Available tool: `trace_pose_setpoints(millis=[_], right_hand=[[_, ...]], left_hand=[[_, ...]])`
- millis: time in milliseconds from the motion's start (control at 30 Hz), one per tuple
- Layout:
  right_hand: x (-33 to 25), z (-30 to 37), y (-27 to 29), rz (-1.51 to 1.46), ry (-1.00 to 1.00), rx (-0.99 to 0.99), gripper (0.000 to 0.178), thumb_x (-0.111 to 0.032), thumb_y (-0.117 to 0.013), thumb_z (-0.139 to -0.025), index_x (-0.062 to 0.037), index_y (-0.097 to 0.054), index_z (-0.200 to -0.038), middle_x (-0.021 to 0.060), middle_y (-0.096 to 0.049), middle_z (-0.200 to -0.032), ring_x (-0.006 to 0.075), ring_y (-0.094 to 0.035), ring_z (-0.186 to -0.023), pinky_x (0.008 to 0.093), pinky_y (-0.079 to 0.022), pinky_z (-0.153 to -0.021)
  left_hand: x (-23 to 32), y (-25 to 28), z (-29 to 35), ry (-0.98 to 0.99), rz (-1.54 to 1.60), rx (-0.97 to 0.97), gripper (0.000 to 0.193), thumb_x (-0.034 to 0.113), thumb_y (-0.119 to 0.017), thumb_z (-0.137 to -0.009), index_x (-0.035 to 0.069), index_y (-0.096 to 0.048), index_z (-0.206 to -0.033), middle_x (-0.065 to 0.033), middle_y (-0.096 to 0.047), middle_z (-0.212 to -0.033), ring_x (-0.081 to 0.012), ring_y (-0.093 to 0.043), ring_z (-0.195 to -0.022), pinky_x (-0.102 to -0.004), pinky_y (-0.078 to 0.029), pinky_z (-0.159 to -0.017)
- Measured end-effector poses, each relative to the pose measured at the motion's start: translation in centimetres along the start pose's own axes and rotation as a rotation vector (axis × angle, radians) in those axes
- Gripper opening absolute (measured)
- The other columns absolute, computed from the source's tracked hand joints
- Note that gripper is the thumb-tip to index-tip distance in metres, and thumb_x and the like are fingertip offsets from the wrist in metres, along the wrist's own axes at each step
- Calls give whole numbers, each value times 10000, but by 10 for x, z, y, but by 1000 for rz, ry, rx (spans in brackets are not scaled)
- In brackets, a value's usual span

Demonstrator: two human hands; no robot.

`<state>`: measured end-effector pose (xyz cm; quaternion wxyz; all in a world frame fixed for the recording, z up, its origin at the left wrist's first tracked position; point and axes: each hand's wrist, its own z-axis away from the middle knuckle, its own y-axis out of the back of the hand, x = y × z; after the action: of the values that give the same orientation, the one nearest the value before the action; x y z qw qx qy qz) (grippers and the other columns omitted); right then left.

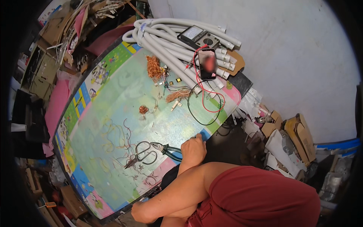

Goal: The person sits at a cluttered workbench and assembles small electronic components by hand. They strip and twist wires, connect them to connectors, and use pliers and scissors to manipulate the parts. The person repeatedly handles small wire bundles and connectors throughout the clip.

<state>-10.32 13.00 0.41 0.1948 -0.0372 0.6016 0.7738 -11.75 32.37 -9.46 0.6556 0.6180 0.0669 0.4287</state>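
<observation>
Pliers (pixel 163 147) lie below the frame's centre, handles at my curled hand (pixel 193 148); I cannot tell whether it grips them. Scissors (pixel 137 156) lie just left; higher, copper wire (pixel 154 67), then pipes (pixel 160 53) crowded by a meter (pixel 198 36) and phone (pixel 207 70).

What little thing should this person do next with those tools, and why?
Perhaps close the upper hand around the green-handled pliers. Their handles point toward that hand and lie right beside it, while the scissors lie farther off among wire scraps. Whether the hand already touches the pliers is hard to tell.
</observation>
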Motion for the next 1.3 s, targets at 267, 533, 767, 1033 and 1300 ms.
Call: trace_pose_setpoints(millis=[267, 533, 767, 1033, 1300], right_hand=[[7, 0, -3, 33, 82, 64, 285, -248, -749, -689, -108, -751, -936, 53, -707, -1062, 223, -659, -1003, 363, -556, -768], [6, 7, 7, 25, 74, 0, 268, -252, -741, -718, -141, -753, -962, -4, -699, -1097, 206, -653, -1016, 382, -562, -723], [7, 1, 0, -17, 48, 14, 292, -256, -742, -715, -131, -747, -979, 7, -696, -1102, 214, -651, -1018, 391, -562, -717], [8, 5, 5, 7, 57, -42, 343, -310, -716, -777, -135, -714, -1073, -3, -658, -1183, 213, -625, -1063, 416, -539, -759], [11, 5, 5, 29, 92, -64, 334, -300, -714, -781, -133, -715, -1071, -2, -661, -1175, 213, -628, -1047, 417, -536, -737]], left_hand=[[0, 3, 0, -12, 11, 4, 274, 244, -658, -826, 15, -601, -967, -216, -667, -811, -392, -665, -752, -480, -522, -683], [2, 8, 1, -7, 6, 14, 202, 177, -645, -824, 2, -597, -913, -208, -663, -808, -373, -665, -745, -452, -518, -677], [1, 6, 1, -11, 11, 15, 229, 193, -649, -820, 2, -597, -935, -212, -663, -809, -377, -665, -749, -459, -520, -676], [0, 1, -1, -5, 9, 14, 265, 227, -660, -819, 11, -600, -959, -215, -665, -808, -389, -666, -751, -467, -525, -681], [-2, 0, -2, -41, -4, 71, 160, 148, -637, -793, 5, -614, -863, -195, -662, -798, -363, -664, -743, -445, -521, -673]])
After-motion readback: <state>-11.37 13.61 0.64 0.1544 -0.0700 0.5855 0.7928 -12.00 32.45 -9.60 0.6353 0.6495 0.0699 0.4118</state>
